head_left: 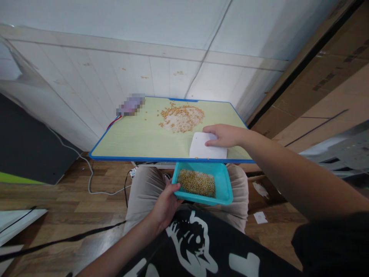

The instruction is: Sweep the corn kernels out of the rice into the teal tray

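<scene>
My left hand [170,200] grips the left rim of a turquoise plastic tray [225,188], thumb over the edge. The tray sits over my lap, just below the table's front edge, with yellow grains mixed with paler bits [198,183] in it. My right hand [221,135] is closed on a white flat scraper [203,147], which rests on the tabletop by the front edge. A few grains lie along the scraper's lower edge. Farther back on the table spreads a pile of yellow kernels and whitish grains [183,117].
The small table [129,142] has a pale green top with a blue rim. A pixelated object [131,105] with a red cord is at its left back corner. A white wall stands behind, cardboard boxes [323,77] at right, and cables [90,173] lie on the wood floor.
</scene>
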Available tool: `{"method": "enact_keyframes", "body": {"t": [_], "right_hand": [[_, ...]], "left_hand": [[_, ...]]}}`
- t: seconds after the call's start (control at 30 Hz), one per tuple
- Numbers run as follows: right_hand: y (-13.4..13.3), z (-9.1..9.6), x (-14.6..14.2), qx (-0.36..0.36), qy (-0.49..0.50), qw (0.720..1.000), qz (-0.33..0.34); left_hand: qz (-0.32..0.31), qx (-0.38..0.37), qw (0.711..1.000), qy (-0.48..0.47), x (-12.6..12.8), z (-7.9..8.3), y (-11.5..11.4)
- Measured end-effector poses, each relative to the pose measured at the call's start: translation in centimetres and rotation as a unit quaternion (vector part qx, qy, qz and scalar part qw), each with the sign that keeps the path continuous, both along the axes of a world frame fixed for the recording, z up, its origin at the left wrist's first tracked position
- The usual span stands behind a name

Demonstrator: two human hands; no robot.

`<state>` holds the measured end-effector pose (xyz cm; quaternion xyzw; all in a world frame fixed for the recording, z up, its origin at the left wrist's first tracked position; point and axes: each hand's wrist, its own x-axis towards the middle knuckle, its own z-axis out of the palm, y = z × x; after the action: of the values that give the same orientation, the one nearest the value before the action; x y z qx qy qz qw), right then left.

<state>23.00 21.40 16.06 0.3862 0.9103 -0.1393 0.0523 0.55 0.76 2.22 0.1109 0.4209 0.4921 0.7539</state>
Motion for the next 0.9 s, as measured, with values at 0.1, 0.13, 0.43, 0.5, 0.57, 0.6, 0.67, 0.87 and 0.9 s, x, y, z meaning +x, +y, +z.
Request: {"method": "enact_keyframes", "body": {"t": [0.1, 0.13, 0.43, 0.5, 0.57, 0.6, 0.67, 0.87, 0.9], "right_hand": [[-1.0, 0.2, 0.2, 0.027, 0.002, 1.000, -0.006], [-1.3, 0.3, 0.2, 0.036, 0.000, 0.999, -0.008], [-3.2, 0.2, 0.5, 0.107, -0.018, 0.994, -0.007], [-3.3, 0.2, 0.5, 0.113, -0.015, 0.993, -0.006], [-3.3, 0.1, 0.6, 0.117, -0.013, 0.993, -0.006], [-3.3, 0.0, 0.6, 0.118, -0.013, 0.993, -0.006], [-3.1, -0.1, 0.6, 0.120, -0.013, 0.993, -0.007], [-3.0, -0.3, 0.4, 0.121, -0.013, 0.992, -0.021], [-3.1, -0.3, 0.3, 0.120, -0.013, 0.992, -0.026]], "left_hand": [[0.000, 0.000, 1.000, -0.003, 0.0, 0.1, 0.0], [0.000, 0.001, 1.000, -0.002, 0.0, 0.1, 0.0], [0.004, -0.002, 1.000, 0.001, 0.1, 0.3, 0.0], [0.008, -0.005, 1.000, 0.003, 0.1, 0.3, 0.0], [0.009, -0.009, 1.000, 0.006, 0.1, 0.3, 0.0], [0.008, -0.009, 1.000, 0.009, 0.1, 0.3, 0.1], [0.004, -0.008, 1.000, 0.014, 0.1, 0.3, 0.1], [0.004, -0.004, 1.000, 0.014, 0.2, 0.6, 0.1], [0.005, -0.005, 1.000, 0.012, 0.2, 0.6, 0.1]]}}
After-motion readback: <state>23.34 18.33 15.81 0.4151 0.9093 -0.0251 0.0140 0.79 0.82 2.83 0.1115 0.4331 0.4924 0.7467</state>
